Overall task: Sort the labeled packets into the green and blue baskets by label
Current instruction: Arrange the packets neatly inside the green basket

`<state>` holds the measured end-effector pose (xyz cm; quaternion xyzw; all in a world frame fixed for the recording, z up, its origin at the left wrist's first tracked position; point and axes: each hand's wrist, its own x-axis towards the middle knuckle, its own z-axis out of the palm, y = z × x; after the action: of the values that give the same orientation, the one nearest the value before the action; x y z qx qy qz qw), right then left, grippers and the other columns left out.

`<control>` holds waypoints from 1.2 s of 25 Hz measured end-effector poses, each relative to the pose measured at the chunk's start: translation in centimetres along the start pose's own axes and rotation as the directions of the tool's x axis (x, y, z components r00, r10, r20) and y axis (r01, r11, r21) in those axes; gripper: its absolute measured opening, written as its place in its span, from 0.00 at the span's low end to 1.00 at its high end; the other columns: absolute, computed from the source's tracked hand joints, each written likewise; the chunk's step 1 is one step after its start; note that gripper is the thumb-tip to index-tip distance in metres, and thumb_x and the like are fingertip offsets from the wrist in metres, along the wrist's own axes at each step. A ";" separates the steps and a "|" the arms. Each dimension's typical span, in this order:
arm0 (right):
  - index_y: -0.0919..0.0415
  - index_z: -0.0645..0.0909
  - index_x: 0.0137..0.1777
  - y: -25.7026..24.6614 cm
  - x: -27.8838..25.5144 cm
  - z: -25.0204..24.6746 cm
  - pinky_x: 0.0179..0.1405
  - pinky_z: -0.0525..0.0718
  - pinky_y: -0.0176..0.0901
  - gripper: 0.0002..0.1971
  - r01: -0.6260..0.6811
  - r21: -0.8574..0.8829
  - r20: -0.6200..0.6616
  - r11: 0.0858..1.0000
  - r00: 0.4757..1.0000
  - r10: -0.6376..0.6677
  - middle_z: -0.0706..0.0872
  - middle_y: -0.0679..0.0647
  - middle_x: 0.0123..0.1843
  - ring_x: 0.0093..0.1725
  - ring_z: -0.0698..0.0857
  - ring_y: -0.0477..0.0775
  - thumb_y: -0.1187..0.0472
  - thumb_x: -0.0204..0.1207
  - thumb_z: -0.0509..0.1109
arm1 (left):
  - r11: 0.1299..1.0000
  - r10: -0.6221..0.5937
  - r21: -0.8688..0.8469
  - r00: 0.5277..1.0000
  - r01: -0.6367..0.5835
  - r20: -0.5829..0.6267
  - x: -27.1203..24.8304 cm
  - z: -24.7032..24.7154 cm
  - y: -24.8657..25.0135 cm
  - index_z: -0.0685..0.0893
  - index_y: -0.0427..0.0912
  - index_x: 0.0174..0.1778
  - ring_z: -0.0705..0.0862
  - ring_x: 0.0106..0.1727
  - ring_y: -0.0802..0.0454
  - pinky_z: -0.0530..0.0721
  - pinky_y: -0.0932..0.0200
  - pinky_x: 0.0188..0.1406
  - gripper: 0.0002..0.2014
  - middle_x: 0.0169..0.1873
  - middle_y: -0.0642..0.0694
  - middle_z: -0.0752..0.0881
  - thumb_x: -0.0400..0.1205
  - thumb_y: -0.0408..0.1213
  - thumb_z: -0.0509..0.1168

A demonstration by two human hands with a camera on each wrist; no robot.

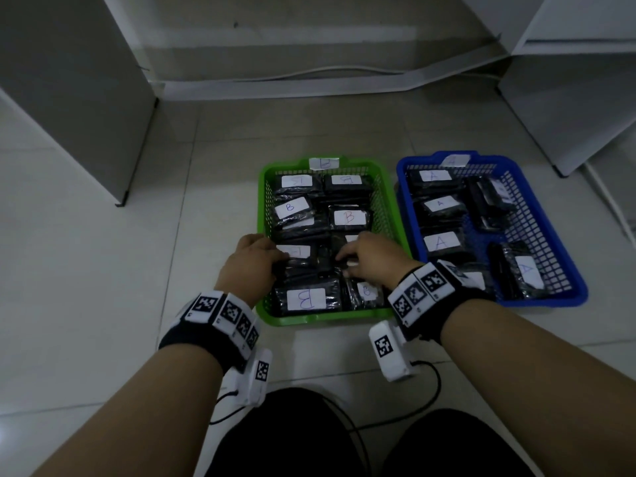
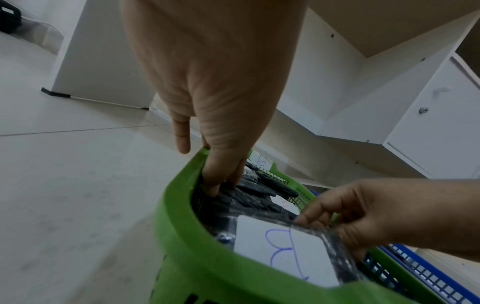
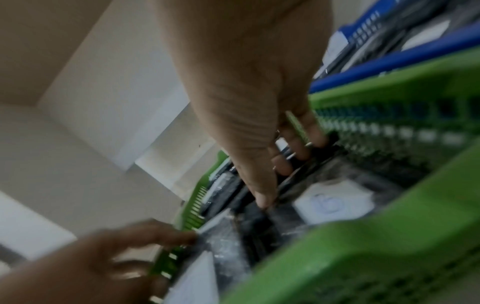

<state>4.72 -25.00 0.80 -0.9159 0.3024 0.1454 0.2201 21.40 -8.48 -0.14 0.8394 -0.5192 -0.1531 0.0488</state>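
The green basket (image 1: 323,320) on the floor holds several black packets with white "B" labels (image 1: 305,299). To its right the blue basket (image 1: 543,301) holds packets labelled "A" (image 1: 441,242). Both hands are inside the green basket over its near-middle row. My left hand (image 1: 275,261) pushes straight fingers (image 2: 221,185) down between the left wall (image 2: 182,226) and the packets, thumb held apart. My right hand (image 1: 346,265) curls thumb and fingers (image 3: 298,148) round a dark packet just behind a B-labelled packet (image 3: 332,202). That packet's label is hidden.
White cabinets stand at the left (image 1: 69,98) and right (image 1: 568,98), with a cable (image 1: 344,72) along the back wall. My knees (image 1: 292,435) are at the bottom edge. Pale floor tiles (image 1: 103,270) lie left of the green basket.
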 end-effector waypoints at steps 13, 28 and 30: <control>0.60 0.89 0.38 1.1 -1.3 1.0 0.47 0.82 0.36 0.05 -0.114 0.688 -0.227 0.717 0.905 0.360 0.90 0.53 0.42 0.44 0.86 0.48 0.59 0.68 0.79 | 1.000 0.007 -0.009 0.996 -0.008 -0.087 -0.2 -0.3 1.6 0.84 0.54 0.58 0.74 0.60 0.45 0.75 0.50 0.56 0.14 0.56 0.49 0.80 0.77 0.49 0.67; 0.52 0.81 0.63 2.0 -5.1 2.0 0.58 0.76 0.37 0.21 -0.025 0.281 -0.099 0.959 0.994 0.055 0.77 0.55 0.60 0.60 0.79 0.53 0.65 0.71 0.76 | 0.981 0.126 -0.166 0.978 -0.098 0.164 -0.2 -0.2 3.4 0.84 0.49 0.58 0.80 0.58 0.49 0.78 0.56 0.60 0.19 0.58 0.48 0.81 0.71 0.36 0.75; 0.51 0.80 0.65 1.7 -5.2 1.9 0.58 0.77 0.39 0.23 -0.035 0.216 -0.050 0.976 0.998 0.047 0.76 0.55 0.60 0.61 0.78 0.53 0.63 0.70 0.77 | 0.977 0.134 -0.189 0.968 -0.094 0.210 -0.2 -0.2 3.2 0.84 0.50 0.59 0.81 0.59 0.50 0.76 0.59 0.60 0.18 0.58 0.49 0.83 0.73 0.36 0.74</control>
<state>-0.65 -22.74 0.74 -0.8840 0.3413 0.0911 0.3062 18.65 -9.79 0.90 0.7780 -0.5532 -0.2885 0.0740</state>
